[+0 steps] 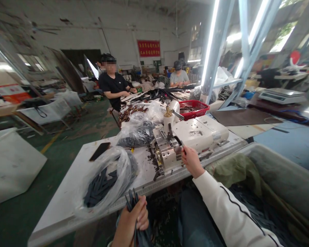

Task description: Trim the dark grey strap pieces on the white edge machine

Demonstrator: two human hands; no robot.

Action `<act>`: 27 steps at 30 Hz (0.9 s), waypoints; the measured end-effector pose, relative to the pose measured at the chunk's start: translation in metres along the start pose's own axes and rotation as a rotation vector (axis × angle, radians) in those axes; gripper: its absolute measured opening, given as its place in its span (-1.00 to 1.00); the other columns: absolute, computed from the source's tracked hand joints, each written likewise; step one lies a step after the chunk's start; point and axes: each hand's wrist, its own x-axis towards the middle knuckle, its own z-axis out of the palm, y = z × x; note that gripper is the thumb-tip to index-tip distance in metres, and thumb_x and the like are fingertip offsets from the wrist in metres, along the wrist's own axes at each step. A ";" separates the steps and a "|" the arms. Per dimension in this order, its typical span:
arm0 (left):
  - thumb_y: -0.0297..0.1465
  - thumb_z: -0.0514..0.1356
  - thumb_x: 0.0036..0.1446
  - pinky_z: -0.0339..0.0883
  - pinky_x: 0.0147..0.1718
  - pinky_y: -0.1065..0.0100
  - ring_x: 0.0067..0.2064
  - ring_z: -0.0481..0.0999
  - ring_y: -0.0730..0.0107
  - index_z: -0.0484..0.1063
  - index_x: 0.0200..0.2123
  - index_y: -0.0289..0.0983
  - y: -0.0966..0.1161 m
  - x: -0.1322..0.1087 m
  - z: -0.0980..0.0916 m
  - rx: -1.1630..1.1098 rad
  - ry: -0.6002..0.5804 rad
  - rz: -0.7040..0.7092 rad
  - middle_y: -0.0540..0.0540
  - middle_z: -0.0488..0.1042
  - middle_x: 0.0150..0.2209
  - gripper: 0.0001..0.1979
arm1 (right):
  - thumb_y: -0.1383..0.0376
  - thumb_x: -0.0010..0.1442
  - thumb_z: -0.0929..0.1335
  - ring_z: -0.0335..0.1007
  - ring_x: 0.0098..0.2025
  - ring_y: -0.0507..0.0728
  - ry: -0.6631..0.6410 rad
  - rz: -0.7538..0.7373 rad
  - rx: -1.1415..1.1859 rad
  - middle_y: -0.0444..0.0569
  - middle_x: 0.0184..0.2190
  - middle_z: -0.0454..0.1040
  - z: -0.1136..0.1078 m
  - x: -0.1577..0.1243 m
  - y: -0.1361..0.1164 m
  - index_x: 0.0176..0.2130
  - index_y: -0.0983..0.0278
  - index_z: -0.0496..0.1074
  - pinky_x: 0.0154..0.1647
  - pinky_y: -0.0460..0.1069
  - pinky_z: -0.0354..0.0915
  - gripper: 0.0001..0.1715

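Observation:
My left hand (131,221) is closed round a bundle of dark strips (142,237), whose ends stick up past my thumb below the table edge. At the metal head of a cream-coloured machine (202,132), my right hand (192,159) pinches one dark strip (180,141). That strip's far end meets the machine's metal parts, where it is partly hidden. Left of the machine, an open clear plastic bag (122,171) holds more dark strips (100,187). Small dark scraps (152,156) lie beside the machine head.
A dark phone (100,151) lies on the white table (64,202). Behind the machine are a red basket (195,109) and a filled plastic bag (139,132). A large bin (280,175) with cloth and strips stands at my right. Two people (115,85) work across the table.

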 end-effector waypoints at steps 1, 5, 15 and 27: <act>-0.01 0.39 -0.25 -0.11 -0.81 0.53 -0.79 -0.04 0.68 0.25 -0.58 -0.27 0.005 -0.001 0.005 -0.019 0.017 0.006 0.22 0.01 -0.82 -0.49 | 0.04 0.12 0.23 -0.14 -0.71 -0.03 0.059 -0.055 -0.032 -0.29 -0.74 0.00 -0.017 -0.010 -0.001 -0.52 0.20 0.17 -0.69 -0.09 -0.15 -0.66; -0.07 0.40 -0.20 -0.05 -0.76 0.58 -0.74 -0.02 0.72 0.27 -0.58 -0.30 0.028 -0.008 0.035 -0.141 0.050 0.083 0.21 0.04 -0.76 -0.52 | 0.05 0.17 0.16 0.22 -0.54 0.14 0.550 -0.276 -0.811 -0.02 -0.62 0.30 -0.128 -0.064 -0.001 -0.50 0.24 0.32 -0.54 0.01 0.07 -0.59; 0.04 0.33 -0.19 -0.02 -0.74 0.52 -0.72 0.07 0.67 0.11 -0.67 -0.26 0.016 0.013 0.084 -0.162 0.236 0.330 0.15 0.09 -0.75 -0.43 | 0.06 0.28 0.19 0.47 -0.34 0.15 -0.365 -0.325 -0.742 0.08 -0.30 0.52 -0.062 -0.156 -0.009 -0.06 0.28 0.37 -0.33 0.01 0.36 -0.58; 0.06 0.31 -0.19 -0.05 -0.72 0.56 -0.70 0.02 0.70 0.23 -0.54 -0.29 0.014 -0.011 0.059 -0.270 0.208 0.269 0.16 0.14 -0.71 -0.46 | 0.01 0.28 0.21 -0.09 -0.77 -0.09 -0.662 0.208 -0.106 -0.28 -0.75 0.19 0.020 -0.181 0.029 -0.41 0.24 0.22 -0.76 -0.16 -0.17 -0.61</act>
